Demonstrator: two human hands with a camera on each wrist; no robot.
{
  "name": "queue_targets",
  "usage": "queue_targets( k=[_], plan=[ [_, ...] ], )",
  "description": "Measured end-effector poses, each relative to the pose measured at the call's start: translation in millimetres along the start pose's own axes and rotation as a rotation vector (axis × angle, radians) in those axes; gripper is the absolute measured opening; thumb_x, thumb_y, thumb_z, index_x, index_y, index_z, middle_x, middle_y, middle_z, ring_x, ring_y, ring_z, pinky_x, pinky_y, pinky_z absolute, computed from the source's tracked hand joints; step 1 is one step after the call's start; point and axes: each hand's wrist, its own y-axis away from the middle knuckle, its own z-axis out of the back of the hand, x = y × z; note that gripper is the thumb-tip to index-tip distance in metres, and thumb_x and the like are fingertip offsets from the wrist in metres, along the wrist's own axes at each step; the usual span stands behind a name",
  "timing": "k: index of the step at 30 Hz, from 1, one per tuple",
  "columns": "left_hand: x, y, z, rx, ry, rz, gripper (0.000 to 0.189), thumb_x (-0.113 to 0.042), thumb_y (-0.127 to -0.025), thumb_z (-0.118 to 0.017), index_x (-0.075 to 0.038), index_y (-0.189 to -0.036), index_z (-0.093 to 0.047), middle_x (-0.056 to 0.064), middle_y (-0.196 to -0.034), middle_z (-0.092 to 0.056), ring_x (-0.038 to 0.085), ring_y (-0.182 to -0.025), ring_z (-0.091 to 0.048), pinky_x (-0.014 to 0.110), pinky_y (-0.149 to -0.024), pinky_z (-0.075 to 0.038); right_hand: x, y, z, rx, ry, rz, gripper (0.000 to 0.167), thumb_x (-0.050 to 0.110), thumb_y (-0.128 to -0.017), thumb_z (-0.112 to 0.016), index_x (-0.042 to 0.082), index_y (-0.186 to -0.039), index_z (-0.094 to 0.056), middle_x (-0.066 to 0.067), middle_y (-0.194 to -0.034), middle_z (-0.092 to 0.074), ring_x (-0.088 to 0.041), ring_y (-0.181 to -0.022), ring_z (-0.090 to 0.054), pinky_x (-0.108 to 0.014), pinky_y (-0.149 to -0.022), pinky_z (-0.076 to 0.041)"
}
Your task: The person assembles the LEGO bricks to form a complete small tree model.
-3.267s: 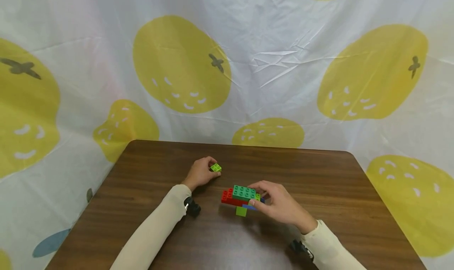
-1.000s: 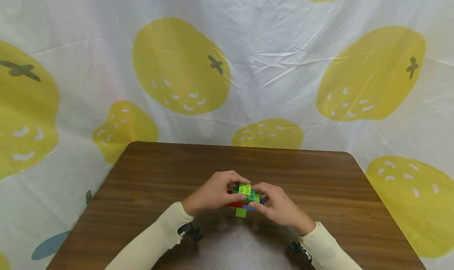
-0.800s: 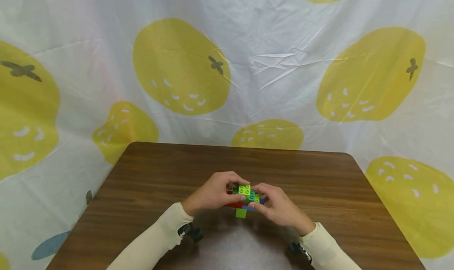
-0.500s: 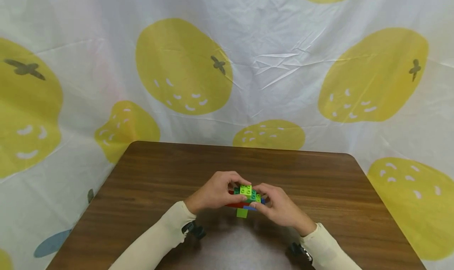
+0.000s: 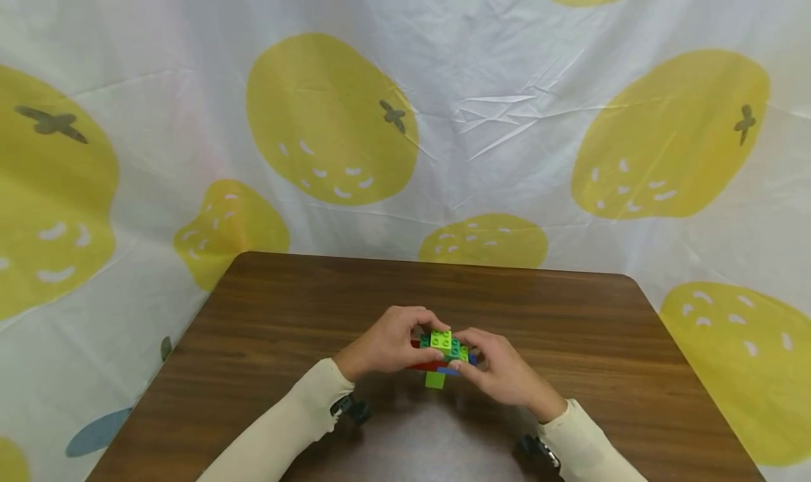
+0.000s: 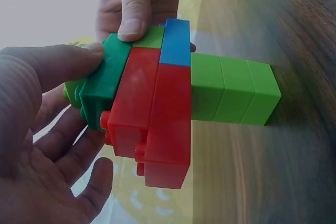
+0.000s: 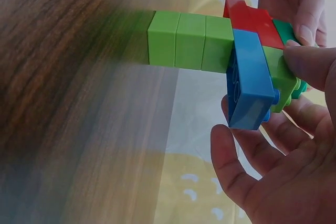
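Note:
A toy-brick build stands on a column of lime green bricks, with red bricks and a blue brick above that. Over them lies a dark green brick, topped by a square lime brick. My left hand pinches this top brick from the left between thumb and fingers, its thumb right at the dark green brick in the left wrist view. From the right, my right hand grips the build's other end, thumb on a lime green brick beside the blue one.
The build stands mid-table on the brown wood-grain table. A white curtain with yellow fruit prints hangs behind the table and along its sides. Both wrists carry small black cameras.
The left hand, earlier farther back and left with the square lime brick, has brought it onto the dark green brick. The right hand has kept its hold; the last second shows barely any movement.

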Motion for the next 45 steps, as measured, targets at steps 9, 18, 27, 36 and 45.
queue_targets(
  k=[9,18,27,36,45],
  plan=[
    [3.4,1.3,-1.1,0.019,-0.011,0.000,0.036,-0.024,-0.093,-0.084,-0.015,-0.125,-0.071,-0.002,-0.110,-0.072,0.005,-0.085,-0.060,0.028,-0.075,-0.060,1.6,-2.4,2.2,-0.001,0.000,0.020,0.034,0.020,-0.101,-0.073,0.009,-0.133,-0.065,-0.003,-0.116,-0.072,-0.011,-0.094,-0.071,-0.026,-0.074,-0.062],
    [13.2,9.2,-8.5,0.004,-0.011,-0.042,0.048,-0.028,-0.095,-0.082,-0.012,-0.138,-0.065,0.000,-0.124,-0.071,0.009,-0.098,-0.065,0.022,-0.083,-0.058,3.6,-0.1,2.0,0.004,0.020,0.040,0.036,0.023,-0.102,-0.073,0.010,-0.134,-0.064,-0.002,-0.117,-0.074,-0.013,-0.098,-0.073,-0.030,-0.079,-0.064],
    [23.4,26.0,-7.8,-0.029,0.045,0.058,0.049,-0.027,-0.093,-0.084,-0.015,-0.137,-0.065,-0.002,-0.124,-0.072,0.009,-0.101,-0.067,0.026,-0.088,-0.060,2.4,6.1,1.6,-0.060,0.037,0.027,0.047,0.017,-0.094,-0.082,0.009,-0.136,-0.063,-0.005,-0.119,-0.075,-0.019,-0.099,-0.075,-0.034,-0.083,-0.064],
    [34.3,38.1,-6.2,-0.020,0.099,0.107,0.050,-0.019,-0.093,-0.083,-0.014,-0.139,-0.064,-0.001,-0.128,-0.071,0.014,-0.110,-0.069,0.041,-0.094,-0.062,-1.2,13.1,2.1,-0.042,-0.002,0.010,0.058,0.012,-0.090,-0.085,0.014,-0.142,-0.059,-0.002,-0.123,-0.075,-0.018,-0.102,-0.073,-0.041,-0.085,-0.064],
    [36.5,44.3,-5.2,0.013,0.169,0.106,0.057,-0.008,-0.093,-0.082,-0.018,-0.145,-0.061,0.003,-0.137,-0.067,0.021,-0.120,-0.067,0.047,-0.098,-0.061,-1.9,18.2,2.1,-0.031,-0.010,0.014,0.062,0.007,-0.092,-0.082,0.013,-0.148,-0.055,-0.006,-0.125,-0.075,-0.018,-0.104,-0.074,-0.047,-0.084,-0.064]
  ],
)
